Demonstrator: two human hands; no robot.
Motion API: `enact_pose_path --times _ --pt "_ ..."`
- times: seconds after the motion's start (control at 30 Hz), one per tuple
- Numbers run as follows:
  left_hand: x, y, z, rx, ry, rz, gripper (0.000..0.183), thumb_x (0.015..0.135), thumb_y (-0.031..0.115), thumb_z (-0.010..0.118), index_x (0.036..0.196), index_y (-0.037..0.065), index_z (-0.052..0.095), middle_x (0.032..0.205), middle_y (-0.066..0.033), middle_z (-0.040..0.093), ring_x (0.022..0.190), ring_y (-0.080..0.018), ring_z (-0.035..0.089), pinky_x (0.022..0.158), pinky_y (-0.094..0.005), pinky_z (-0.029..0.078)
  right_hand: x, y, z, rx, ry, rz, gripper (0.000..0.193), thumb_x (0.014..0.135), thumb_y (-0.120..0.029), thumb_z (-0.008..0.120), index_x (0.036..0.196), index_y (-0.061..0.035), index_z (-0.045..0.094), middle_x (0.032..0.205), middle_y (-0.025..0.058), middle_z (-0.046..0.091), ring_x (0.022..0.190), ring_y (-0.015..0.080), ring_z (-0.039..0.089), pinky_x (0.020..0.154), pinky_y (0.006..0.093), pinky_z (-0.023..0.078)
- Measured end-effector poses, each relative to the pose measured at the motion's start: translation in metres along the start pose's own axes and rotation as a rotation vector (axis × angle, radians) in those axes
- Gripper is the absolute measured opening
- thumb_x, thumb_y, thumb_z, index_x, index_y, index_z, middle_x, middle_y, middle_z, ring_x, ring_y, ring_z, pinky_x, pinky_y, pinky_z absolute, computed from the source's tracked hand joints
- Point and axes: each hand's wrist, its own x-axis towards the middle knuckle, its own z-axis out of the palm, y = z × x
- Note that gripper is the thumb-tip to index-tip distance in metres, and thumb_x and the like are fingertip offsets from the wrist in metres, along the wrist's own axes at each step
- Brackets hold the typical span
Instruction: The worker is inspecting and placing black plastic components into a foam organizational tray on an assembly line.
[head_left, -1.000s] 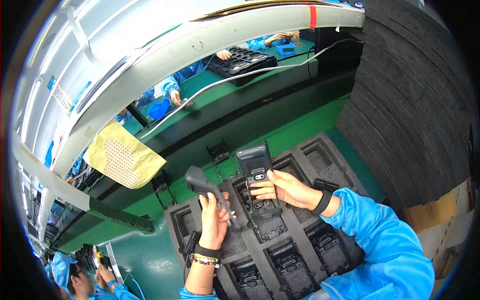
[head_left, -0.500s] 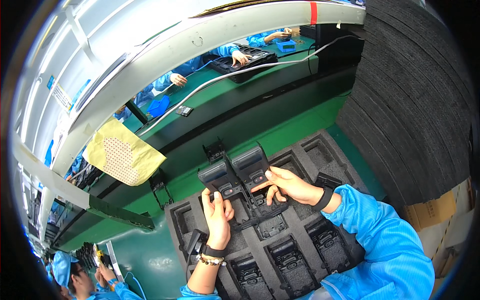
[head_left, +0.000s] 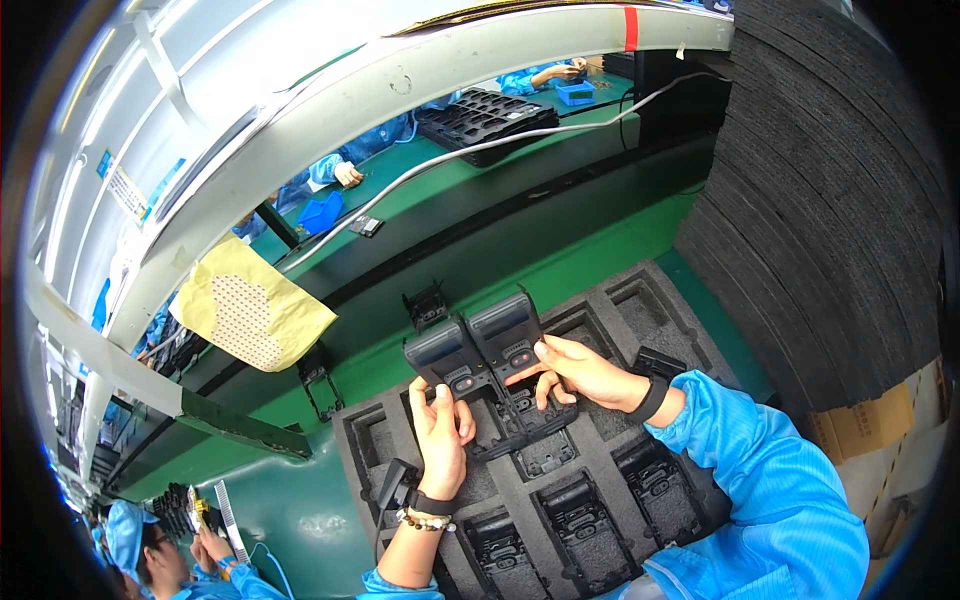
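Two black rectangular device housings stand side by side above a grey foam tray (head_left: 345, 432). Each has a small oval window with a reddish dot near its lower end. My left hand (head_left: 440, 435) is closed at the lower edge of the left housing (head_left: 437, 348), thumb and forefinger against it. With its thumb and fingers, my right hand (head_left: 588, 372) grips the right housing (head_left: 503, 325). Below them, an open black frame part (head_left: 520, 405) lies across the tray slots, partly hidden by my fingers.
More black housings (head_left: 580, 515) sit in the nearer tray slots. Dark foam sheets (head_left: 820, 200) are stacked at the right, above a cardboard box (head_left: 865, 420). Beyond, co-workers sit at a green bench with a black tray (head_left: 485, 120) and blue bins (head_left: 320, 213). A yellow sheet (head_left: 250, 310) hangs at left.
My left hand and its housing have shifted slightly right and up; my right hand is almost unmoved. Across the bench, a co-worker's hand has left the black tray.
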Motion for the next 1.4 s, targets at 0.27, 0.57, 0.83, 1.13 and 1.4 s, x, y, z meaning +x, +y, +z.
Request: enact_pose_path --times 0.27,0.57,0.83,1.13,1.4 --pt "0.002 -0.007 -0.005 0.037 -0.010 -0.003 0.025 0.106 0.025 0.042 0.126 0.012 0.038 0.068 -0.0022 0.051 0.047 -0.0059 0.038 0.041 -0.0202 0.031 -0.002 -0.001 -0.002 0.019 0.012 0.003 0.046 0.106 -0.041 0.036 0.134 -0.0054 0.040 0.120 0.0139 0.064 0.072 0.0109 0.066 0.047 0.0158 0.041" --pt "-0.006 0.001 -0.005 0.054 0.007 -0.063 0.042 0.104 0.031 0.049 0.136 0.015 0.028 0.062 -0.0015 0.045 0.050 -0.0085 0.039 0.044 -0.0226 0.031 0.000 0.001 0.013 0.006 0.129 0.003 0.035 0.105 -0.039 0.039 0.106 -0.0052 0.047 0.112 0.0259 0.065 0.063 0.0115 0.061 0.044 0.0178 0.037" --pt "-0.003 0.018 -0.011 -0.208 -0.118 -0.029 0.040 0.101 0.042 0.050 0.132 0.020 0.039 0.081 0.0045 0.053 0.049 -0.0028 0.039 0.046 -0.0194 0.033 -0.006 0.012 -0.019 0.278 0.287 -0.045 0.041 0.100 -0.050 0.049 0.110 -0.0106 0.056 0.088 -0.0007 0.058 0.051 0.0022 0.034 0.040 0.0173 0.022" --pt "-0.067 0.159 -0.024 -0.588 -0.928 0.616 0.023 0.101 0.027 0.051 0.121 0.019 0.043 0.060 -0.0042 0.055 0.036 -0.0117 0.035 0.036 -0.0266 0.022 -0.004 0.007 -0.018 0.708 -0.065 0.038 0.050 0.100 -0.053 0.042 0.116 -0.0057 0.050 0.084 0.0044 0.050 0.051 0.0093 0.035 0.040 0.0220 0.033" --pt "-0.142 0.215 -0.002 -0.233 -1.394 0.903 0.005 0.095 0.010 0.058 0.093 0.008 0.054 0.064 -0.0077 0.054 0.041 -0.0131 0.043 0.037 -0.0265 0.028 -0.003 0.018 -0.033 0.717 -0.195 0.088 0.046 0.104 -0.044 0.036 0.130 -0.0061 0.042 0.098 0.0099 0.053 0.062 0.0149 0.041 0.051 0.0279 0.039"
